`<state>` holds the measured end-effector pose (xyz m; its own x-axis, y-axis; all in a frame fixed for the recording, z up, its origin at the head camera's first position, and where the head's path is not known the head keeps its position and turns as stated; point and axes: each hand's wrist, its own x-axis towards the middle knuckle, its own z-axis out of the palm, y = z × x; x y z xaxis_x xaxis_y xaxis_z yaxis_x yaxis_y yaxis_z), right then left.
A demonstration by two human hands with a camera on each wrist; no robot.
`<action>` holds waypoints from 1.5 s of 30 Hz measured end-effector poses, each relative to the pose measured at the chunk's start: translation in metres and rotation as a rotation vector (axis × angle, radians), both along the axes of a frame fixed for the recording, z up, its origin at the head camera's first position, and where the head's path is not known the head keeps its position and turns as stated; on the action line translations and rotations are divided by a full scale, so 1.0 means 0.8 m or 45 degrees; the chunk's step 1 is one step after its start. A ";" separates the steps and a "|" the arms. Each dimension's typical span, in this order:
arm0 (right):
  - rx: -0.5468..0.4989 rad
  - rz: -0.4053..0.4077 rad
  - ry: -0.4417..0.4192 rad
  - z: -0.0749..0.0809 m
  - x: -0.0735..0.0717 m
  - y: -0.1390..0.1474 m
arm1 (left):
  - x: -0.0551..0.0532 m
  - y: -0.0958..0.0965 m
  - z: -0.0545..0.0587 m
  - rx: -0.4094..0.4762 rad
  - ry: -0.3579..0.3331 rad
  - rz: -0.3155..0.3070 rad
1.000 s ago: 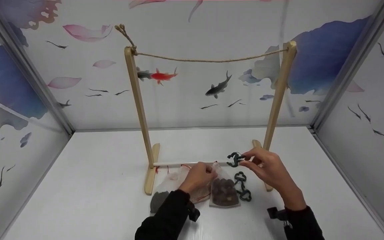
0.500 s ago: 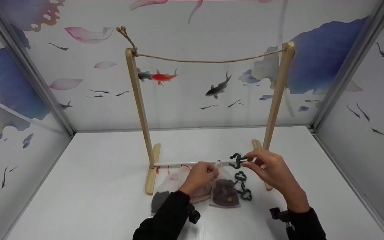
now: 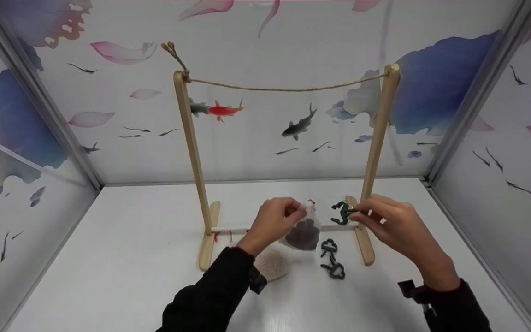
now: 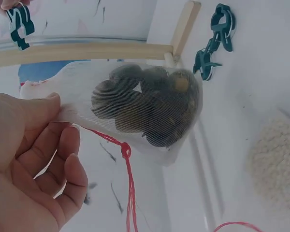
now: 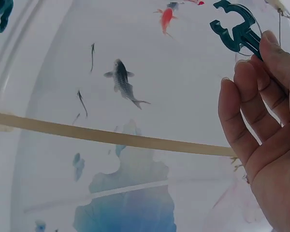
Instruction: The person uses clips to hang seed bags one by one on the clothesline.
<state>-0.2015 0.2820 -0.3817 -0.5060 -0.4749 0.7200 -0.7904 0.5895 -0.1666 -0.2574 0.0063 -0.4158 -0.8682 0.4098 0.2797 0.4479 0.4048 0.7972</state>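
My left hand [image 3: 274,221] pinches the top of a white mesh drawstring bag [image 4: 140,106] with dark rounded stones showing through it. A red cord [image 4: 129,179] dangles from the bag in the left wrist view. The bag hangs above the table, in front of the rack's white crossbar [image 3: 228,229]. To its right, my right hand [image 3: 394,223] pinches a dark green spring clip [image 5: 239,29] by its handles, with its curved jaws pointing left. Two more green clips [image 3: 332,260] lie on the table below. Beside my left wrist lies a bag of pale grains [image 3: 272,265], partly covered by the sleeve.
A wooden rack stands at the back, its left post [image 3: 191,152] and right post [image 3: 378,138] joined by a sagging twine rope [image 3: 288,89] at the top. Red cords [image 3: 215,237] show by the crossbar. Painted panels [image 3: 265,157] enclose the white table [image 3: 109,267].
The bag of stones has come up off the table in my left hand. My right hand has moved right and slightly up with the clip. The pale bag is more exposed.
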 end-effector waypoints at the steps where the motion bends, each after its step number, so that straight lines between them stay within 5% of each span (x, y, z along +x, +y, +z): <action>1: 0.022 -0.002 0.024 0.008 0.000 0.001 | -0.002 0.000 0.008 0.003 0.035 0.013; 9: 0.141 -0.043 0.239 0.064 -0.011 0.002 | -0.022 0.006 0.082 -0.060 0.315 0.130; 14: 0.170 -0.063 0.282 0.102 -0.024 -0.004 | -0.036 0.009 0.125 -0.142 0.444 0.168; 20: 0.226 -0.109 0.341 0.148 -0.041 -0.009 | -0.044 0.012 0.160 -0.272 0.520 0.185; 26: 0.281 -0.190 0.446 0.204 -0.059 -0.007 | -0.052 0.017 0.194 -0.283 0.621 0.225; 33: 0.281 -0.236 0.502 0.249 -0.070 -0.011 | -0.054 0.029 0.221 -0.291 0.710 0.296; 45: 0.379 -0.286 0.209 0.272 -0.083 -0.014 | -0.057 0.052 0.230 -0.300 0.763 0.360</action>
